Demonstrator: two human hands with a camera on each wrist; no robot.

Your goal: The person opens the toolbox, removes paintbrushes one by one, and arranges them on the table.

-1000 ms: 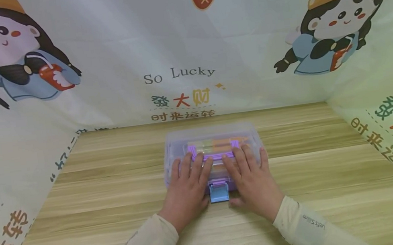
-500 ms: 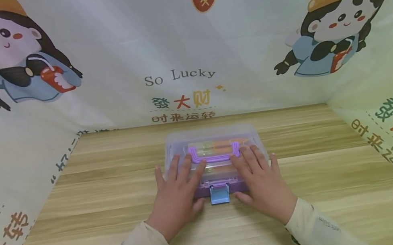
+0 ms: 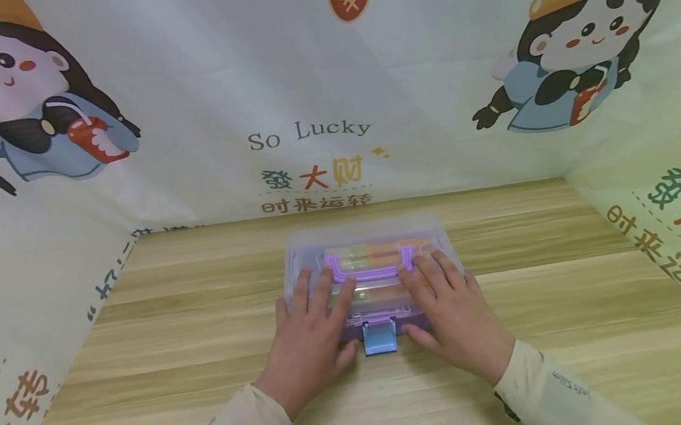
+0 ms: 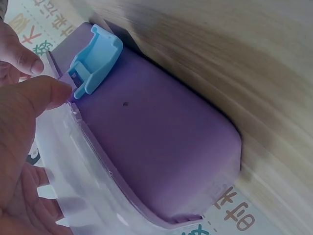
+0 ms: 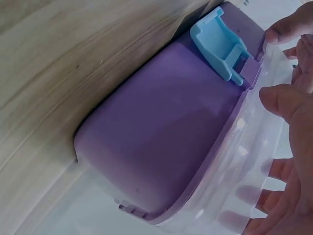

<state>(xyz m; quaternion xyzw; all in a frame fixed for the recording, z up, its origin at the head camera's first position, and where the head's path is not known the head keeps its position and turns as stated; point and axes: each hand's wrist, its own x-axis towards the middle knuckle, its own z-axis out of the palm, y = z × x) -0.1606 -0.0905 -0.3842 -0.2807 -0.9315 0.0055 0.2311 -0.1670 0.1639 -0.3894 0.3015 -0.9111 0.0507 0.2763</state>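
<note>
Both hands are lying palm-down on the case, fingers spread and nearly straight. The left hand (image 3: pixel 305 346) is covering the near left part of the clear lid (image 3: pixel 368 230), the right hand (image 3: pixel 463 321) the near right part; neither is gripping anything, and how hard they are pressing cannot be told. The case, with its purple base (image 4: pixel 156 127), is sitting on the table (image 3: pixel 141 347) beneath and just beyond the hands. Its 1 blue latch (image 3: pixel 380 338) is hanging unfastened between the 2 thumbs. The purple handle (image 3: pixel 373 275) is lying flat between the index fingers, and an orange pencil-like shape (image 3: pixel 395 247) is showing behind it.

Risks, in this inspector's judgement: with the latch hanging loose, nothing at the front appears to be securing the lid, so lifting by the handle could be spilling any contents. Uneven pressure from the 2 hands could be leaving 1 corner unseated; a forward push could be sliding the case away.

Writing: the backdrop (image 3: pixel 177 105) beyond the hands is carrying "So Lucky", "發大财" and "时来运转" (repeated in part on the side panels). Lettering on the right sleeve (image 3: pixel 562 383) is appearing too small to read reliably. No brand is showing on the case.
</note>
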